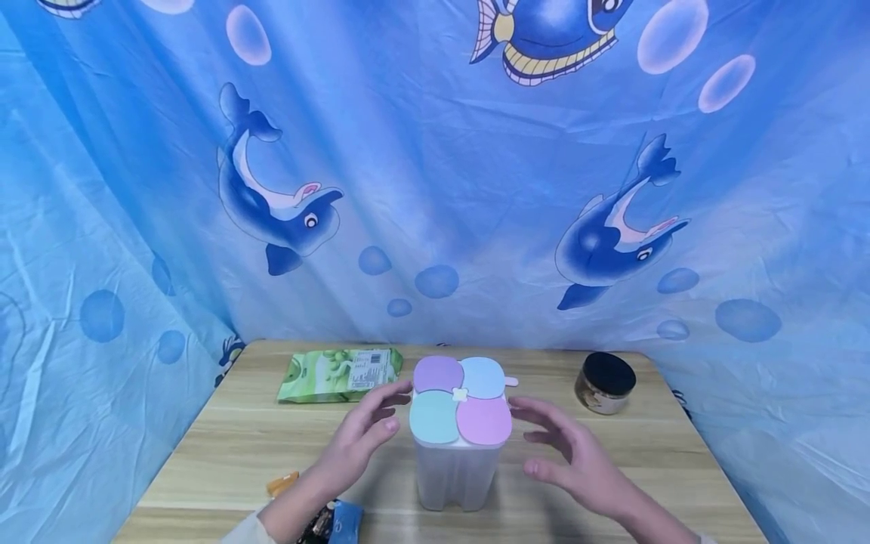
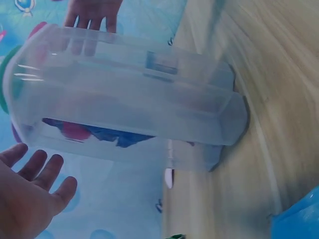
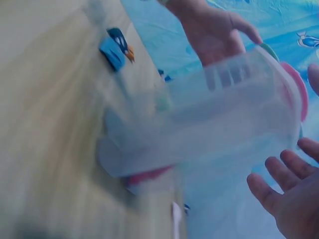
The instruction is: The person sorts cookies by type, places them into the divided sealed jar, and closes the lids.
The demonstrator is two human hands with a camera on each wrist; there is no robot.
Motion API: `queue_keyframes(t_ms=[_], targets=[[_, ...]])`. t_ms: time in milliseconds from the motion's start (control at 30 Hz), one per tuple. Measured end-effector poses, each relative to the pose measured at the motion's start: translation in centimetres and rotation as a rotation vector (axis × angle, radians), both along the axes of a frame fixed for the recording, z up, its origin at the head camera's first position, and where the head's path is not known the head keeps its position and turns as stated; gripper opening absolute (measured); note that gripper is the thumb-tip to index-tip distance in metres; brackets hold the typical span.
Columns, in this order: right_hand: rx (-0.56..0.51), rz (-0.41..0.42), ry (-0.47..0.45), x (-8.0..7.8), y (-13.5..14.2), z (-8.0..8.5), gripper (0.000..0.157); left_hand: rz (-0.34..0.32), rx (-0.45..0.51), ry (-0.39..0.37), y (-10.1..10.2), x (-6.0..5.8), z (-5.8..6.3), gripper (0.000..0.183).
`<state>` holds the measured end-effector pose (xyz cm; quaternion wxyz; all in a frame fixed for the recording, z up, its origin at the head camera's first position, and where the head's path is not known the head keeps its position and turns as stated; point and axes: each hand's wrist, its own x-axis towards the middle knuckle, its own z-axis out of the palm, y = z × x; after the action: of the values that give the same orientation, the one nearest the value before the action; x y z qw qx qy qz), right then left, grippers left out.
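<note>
A tall translucent container [image 1: 457, 476] stands upright on the table, topped by a lid [image 1: 435, 417] with purple, pale blue, mint and pink petals. My left hand [image 1: 360, 434] is at its left side, fingers spread and loosely bent, fingertips close to the lid's edge. On the opposite side my right hand [image 1: 571, 453] is held in a similar way. Neither hand grips anything; whether any fingertip touches the lid I cannot tell. Through the container wall in the left wrist view shows a dark blue and red shape [image 2: 99, 133], inside or behind it.
A green snack bag [image 1: 340, 375] lies at the back left; a black-lidded jar [image 1: 605, 383] stands at the back right. An orange piece [image 1: 282, 483] and a blue packet [image 1: 347, 521] lie by my left forearm. A patterned blue curtain [image 1: 435, 189] hangs behind the table.
</note>
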<state>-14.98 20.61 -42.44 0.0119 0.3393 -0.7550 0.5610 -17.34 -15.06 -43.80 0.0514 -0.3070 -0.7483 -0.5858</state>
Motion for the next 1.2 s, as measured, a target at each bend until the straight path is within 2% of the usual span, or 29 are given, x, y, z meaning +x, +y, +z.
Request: queue_keyframes(t_ms=[167, 333, 500, 700, 967, 1200], targets=[[0.027, 0.001, 0.056, -2.2, 0.1, 1.5, 0.083, 0.063, -0.051, 0.114, -0.4, 0.6, 1.1, 0.051], [0.066, 0.019, 0.037, -4.0, 0.0, 2.6, 0.088, 0.072, -0.09, 0.179, -0.7, 1.0, 2.1, 0.06], [0.098, 0.057, -0.004, -5.2, -0.1, 2.5, 0.09, 0.069, -0.114, 0.183, -0.7, 1.3, 2.8, 0.063], [0.134, 0.105, -0.009, -6.1, -0.3, 2.7, 0.094, 0.077, -0.16, 0.15, -0.6, 1.4, 3.5, 0.058], [0.093, 0.185, -0.093, -6.5, -0.4, 2.7, 0.093, 0.043, -0.166, 0.132, 0.0, 1.1, 3.8, 0.057], [0.074, 0.202, -0.123, -6.4, -0.5, 2.9, 0.092, 0.047, -0.196, 0.129, 0.1, 1.0, 3.9, 0.049]])
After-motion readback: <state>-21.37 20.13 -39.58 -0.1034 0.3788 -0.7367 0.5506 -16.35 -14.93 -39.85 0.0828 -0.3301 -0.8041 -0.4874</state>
